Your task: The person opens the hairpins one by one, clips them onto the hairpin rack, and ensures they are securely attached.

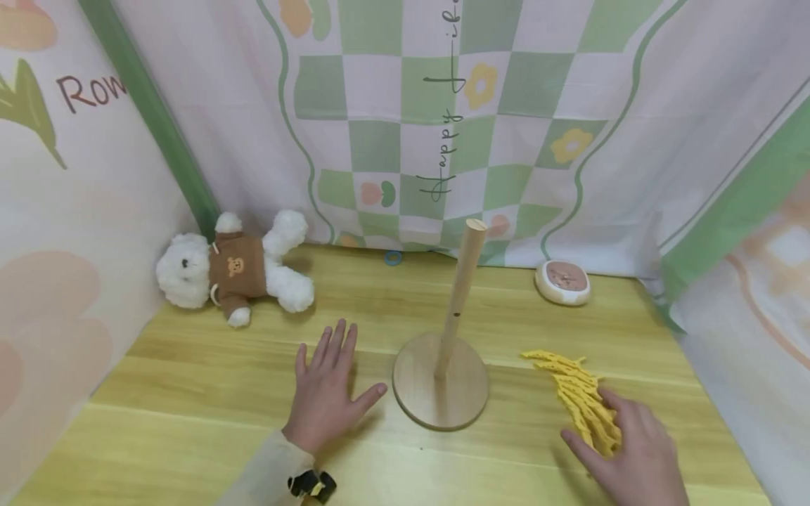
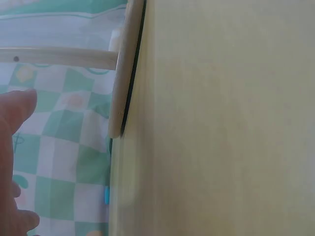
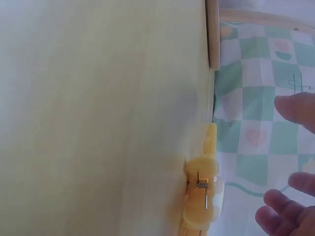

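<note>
My left hand [image 1: 325, 393] is over the wooden table with its fingers spread, left of a wooden stand. That stand has a round base [image 1: 414, 386] and an upright dowel [image 1: 465, 274] with a small dark hole. On the right lies a fanned cluster of yellow plastic clips [image 1: 572, 390], long and jagged; in the right wrist view one yellow clip [image 3: 199, 196] shows a metal coil spring. My right hand [image 1: 639, 450] hovers at their near right side, thumb and fingers apart, gripping nothing. Whether a fingertip touches them, I cannot tell.
A white plush toy [image 1: 237, 267] in a brown top lies at the back left. At the back stand a small blue ring [image 1: 393, 258] and a white rounded device [image 1: 563, 282] with a pinkish top. Patterned curtains [image 1: 373, 147] enclose the table's back and sides.
</note>
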Action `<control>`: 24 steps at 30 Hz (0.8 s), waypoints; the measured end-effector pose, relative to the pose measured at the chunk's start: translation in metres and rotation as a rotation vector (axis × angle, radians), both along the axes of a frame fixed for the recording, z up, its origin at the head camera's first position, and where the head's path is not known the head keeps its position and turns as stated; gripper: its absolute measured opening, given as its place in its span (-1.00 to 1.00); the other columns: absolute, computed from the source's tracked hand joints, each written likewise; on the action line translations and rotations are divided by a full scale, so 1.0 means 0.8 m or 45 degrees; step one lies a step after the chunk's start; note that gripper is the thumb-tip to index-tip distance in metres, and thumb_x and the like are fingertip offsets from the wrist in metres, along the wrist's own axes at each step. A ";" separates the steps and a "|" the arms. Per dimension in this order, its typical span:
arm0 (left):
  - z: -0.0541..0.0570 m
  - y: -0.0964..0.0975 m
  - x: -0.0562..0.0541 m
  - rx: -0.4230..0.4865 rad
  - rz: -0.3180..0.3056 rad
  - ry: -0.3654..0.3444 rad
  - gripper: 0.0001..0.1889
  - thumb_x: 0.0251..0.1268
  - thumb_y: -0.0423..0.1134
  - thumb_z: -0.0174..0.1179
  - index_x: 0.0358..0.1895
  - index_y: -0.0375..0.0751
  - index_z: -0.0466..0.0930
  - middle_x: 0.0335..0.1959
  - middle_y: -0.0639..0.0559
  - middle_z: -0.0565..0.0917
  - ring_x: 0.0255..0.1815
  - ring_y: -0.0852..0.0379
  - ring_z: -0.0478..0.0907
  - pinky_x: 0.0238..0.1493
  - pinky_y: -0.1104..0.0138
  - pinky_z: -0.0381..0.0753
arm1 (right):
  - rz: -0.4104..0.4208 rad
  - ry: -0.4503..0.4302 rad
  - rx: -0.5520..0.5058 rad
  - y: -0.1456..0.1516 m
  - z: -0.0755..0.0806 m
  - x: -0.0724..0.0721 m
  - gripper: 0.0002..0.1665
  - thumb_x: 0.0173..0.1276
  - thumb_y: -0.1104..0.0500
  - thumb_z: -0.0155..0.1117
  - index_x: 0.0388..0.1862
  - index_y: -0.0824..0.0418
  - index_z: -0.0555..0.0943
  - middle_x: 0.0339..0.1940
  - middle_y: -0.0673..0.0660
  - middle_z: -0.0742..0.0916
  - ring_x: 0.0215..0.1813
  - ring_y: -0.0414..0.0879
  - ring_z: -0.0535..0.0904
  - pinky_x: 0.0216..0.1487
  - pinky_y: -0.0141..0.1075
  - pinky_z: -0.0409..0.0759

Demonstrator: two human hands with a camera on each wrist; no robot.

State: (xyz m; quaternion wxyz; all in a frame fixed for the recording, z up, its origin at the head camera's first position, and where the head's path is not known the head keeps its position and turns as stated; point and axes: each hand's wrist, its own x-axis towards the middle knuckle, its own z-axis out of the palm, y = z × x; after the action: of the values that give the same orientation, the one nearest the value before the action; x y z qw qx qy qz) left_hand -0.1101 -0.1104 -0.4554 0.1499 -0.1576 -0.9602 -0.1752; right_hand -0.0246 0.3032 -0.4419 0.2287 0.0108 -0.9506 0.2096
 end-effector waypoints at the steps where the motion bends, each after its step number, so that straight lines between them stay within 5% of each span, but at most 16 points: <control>1: -0.001 0.001 0.000 0.008 -0.004 0.005 0.11 0.20 0.48 0.11 0.62 -0.17 -0.03 0.61 -0.22 0.07 0.58 -0.27 0.03 0.42 -0.39 -0.11 | -0.005 -0.015 0.003 0.000 0.000 0.001 -0.07 -0.13 -0.07 0.71 0.15 0.40 0.57 -0.15 0.30 0.66 -0.27 0.14 0.57 -0.35 0.01 0.47; 7: -0.004 0.003 -0.001 0.042 -0.011 -0.045 0.11 0.21 0.48 0.10 0.63 -0.14 -0.06 0.62 -0.20 0.04 0.60 -0.25 -0.01 0.43 -0.37 -0.14 | -0.025 -0.130 0.005 0.002 -0.002 0.010 -0.17 -0.07 -0.08 0.70 0.08 0.38 0.61 -0.23 0.20 0.67 -0.35 -0.03 0.53 -0.47 -0.32 0.47; 16: -0.011 0.010 -0.006 0.135 -0.053 -0.063 0.12 0.16 0.43 0.21 0.61 -0.19 0.00 0.60 -0.24 0.10 0.57 -0.29 0.06 0.40 -0.41 -0.11 | -0.125 -0.275 -0.061 0.014 -0.013 0.025 -0.34 -0.01 -0.09 0.67 -0.12 0.35 0.66 -0.31 0.12 0.66 -0.41 -0.26 0.39 -0.50 -0.39 0.41; 24: -0.020 0.017 -0.008 0.166 -0.068 -0.110 0.12 0.15 0.45 0.20 0.61 -0.18 0.00 0.59 -0.24 0.12 0.57 -0.27 0.07 0.41 -0.41 -0.11 | -0.170 -0.706 -0.110 0.030 -0.013 0.021 -0.14 0.21 -0.26 0.46 0.07 0.51 0.58 -0.35 0.03 0.63 -0.41 -0.21 0.44 -0.44 -0.34 0.43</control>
State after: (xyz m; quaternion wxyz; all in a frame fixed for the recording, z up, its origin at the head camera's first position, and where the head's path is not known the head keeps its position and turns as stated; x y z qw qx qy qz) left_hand -0.1167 -0.0967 -0.4714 0.1137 -0.1653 -0.9478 -0.2478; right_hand -0.0076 0.3269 -0.4520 -0.0264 -0.1192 -0.9656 0.2295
